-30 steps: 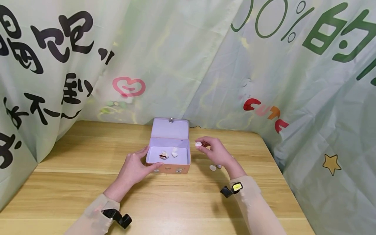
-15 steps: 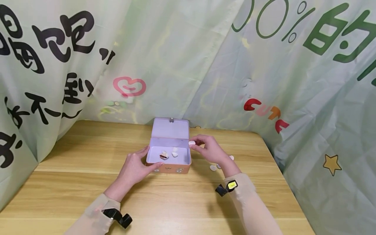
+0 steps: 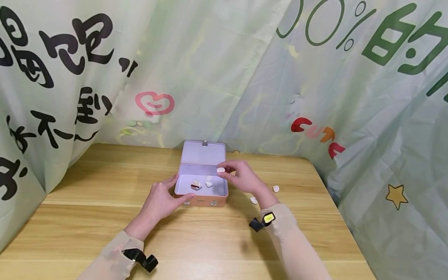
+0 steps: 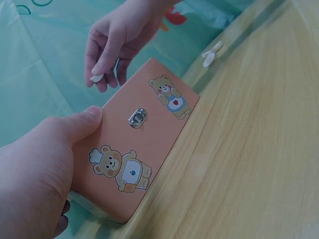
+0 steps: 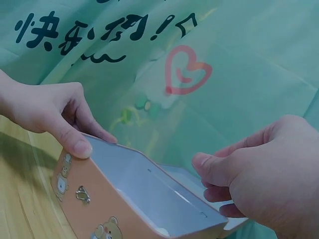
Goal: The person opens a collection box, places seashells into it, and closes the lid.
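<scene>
A hinged tin box, orange outside with bear pictures [image 4: 133, 172] and pale lilac inside, stands on the table with its lid [image 3: 203, 152] up. My left hand [image 3: 161, 198] grips its left side, thumb at the front rim and fingers round the far side. Inside lie a brown-and-white shell-like piece [image 3: 196, 186] and a small white one [image 3: 209, 184]. Over the box's right rim, my right hand [image 3: 243, 177] pinches a small flat white shell-like piece [image 4: 96, 78] between thumb and fingers. That piece is hidden in the right wrist view.
Right of the box, white pieces [image 3: 276, 188] lie on the wooden table [image 3: 210, 241], one [image 3: 253, 200] partly near the right forearm. A printed cloth [image 3: 210, 77] hangs behind and along the sides. Black cameras [image 3: 140, 259] sit on both wrists.
My right hand has moved left with the white piece, from beside the box to above its right rim. The left hand and box have stayed put.
</scene>
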Action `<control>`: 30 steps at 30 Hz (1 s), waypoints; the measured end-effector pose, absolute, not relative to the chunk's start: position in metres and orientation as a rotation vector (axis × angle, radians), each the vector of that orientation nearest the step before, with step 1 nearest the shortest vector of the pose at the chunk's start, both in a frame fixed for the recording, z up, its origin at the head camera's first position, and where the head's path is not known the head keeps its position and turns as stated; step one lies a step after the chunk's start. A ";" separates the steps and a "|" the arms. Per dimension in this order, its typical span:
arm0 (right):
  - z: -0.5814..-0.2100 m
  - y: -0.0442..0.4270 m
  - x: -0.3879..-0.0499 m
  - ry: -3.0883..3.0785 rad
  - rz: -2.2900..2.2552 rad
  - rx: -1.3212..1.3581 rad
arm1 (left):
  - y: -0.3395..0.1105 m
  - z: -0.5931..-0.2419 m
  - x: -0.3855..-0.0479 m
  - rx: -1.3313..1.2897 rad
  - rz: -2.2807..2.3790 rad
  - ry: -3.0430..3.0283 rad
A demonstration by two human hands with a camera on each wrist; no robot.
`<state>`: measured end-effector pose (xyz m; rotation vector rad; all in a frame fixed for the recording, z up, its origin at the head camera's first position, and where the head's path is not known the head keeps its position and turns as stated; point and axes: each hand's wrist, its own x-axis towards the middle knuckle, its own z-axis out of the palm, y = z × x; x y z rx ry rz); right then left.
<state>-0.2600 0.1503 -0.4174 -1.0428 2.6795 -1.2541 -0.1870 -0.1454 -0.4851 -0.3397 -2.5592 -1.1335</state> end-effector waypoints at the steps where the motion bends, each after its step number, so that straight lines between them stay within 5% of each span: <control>1: -0.418 0.148 -0.260 2.677 -1.254 -1.046 | -0.145 -0.485 -0.187 -0.340 -1.135 -2.560; 30: -0.437 0.113 -0.270 2.602 -1.214 -1.070 | -0.145 -0.485 -0.186 -0.362 -1.132 -2.543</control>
